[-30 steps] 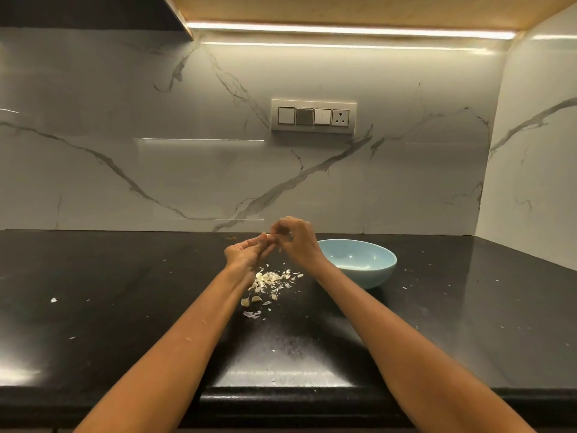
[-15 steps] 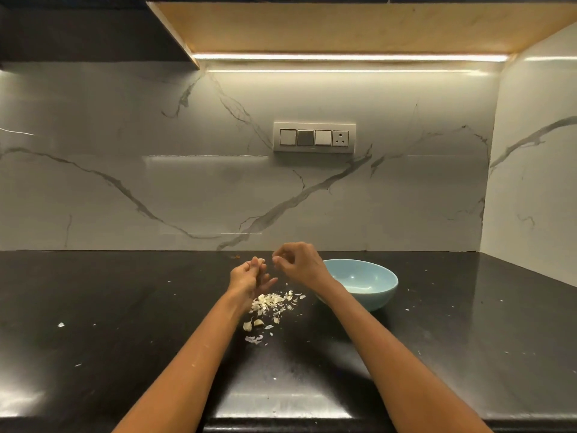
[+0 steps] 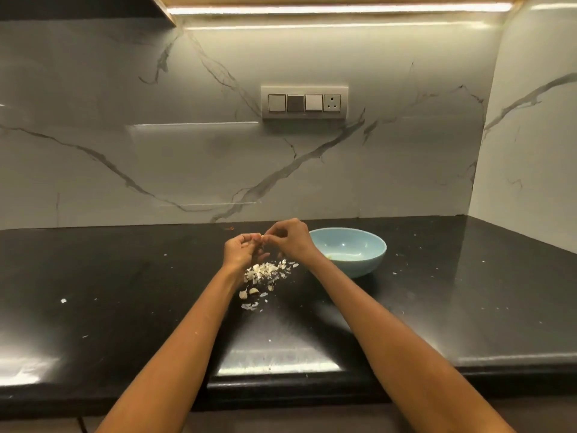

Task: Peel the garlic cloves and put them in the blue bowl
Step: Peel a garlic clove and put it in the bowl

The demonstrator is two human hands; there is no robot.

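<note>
My left hand (image 3: 242, 250) and my right hand (image 3: 290, 237) meet fingertip to fingertip above the counter, both pinching a small pale garlic clove (image 3: 263, 238) between them. Below the hands lies a heap of white garlic skins (image 3: 267, 270). Two loose cloves (image 3: 249, 292) rest nearer to me on the black counter. The blue bowl (image 3: 371, 257) stands just right of my right hand, with something pale at its bottom, partly hidden by my wrist.
The black stone counter (image 3: 125, 292) runs back to a marble wall with a switch panel (image 3: 304, 102). A side wall (image 3: 530, 151) closes the right. Skin flecks dot the counter around the bowl and at the left (image 3: 63, 300).
The hands were slightly apart half a second ago and have come together again on the clove. The camera has tilted back down a little.
</note>
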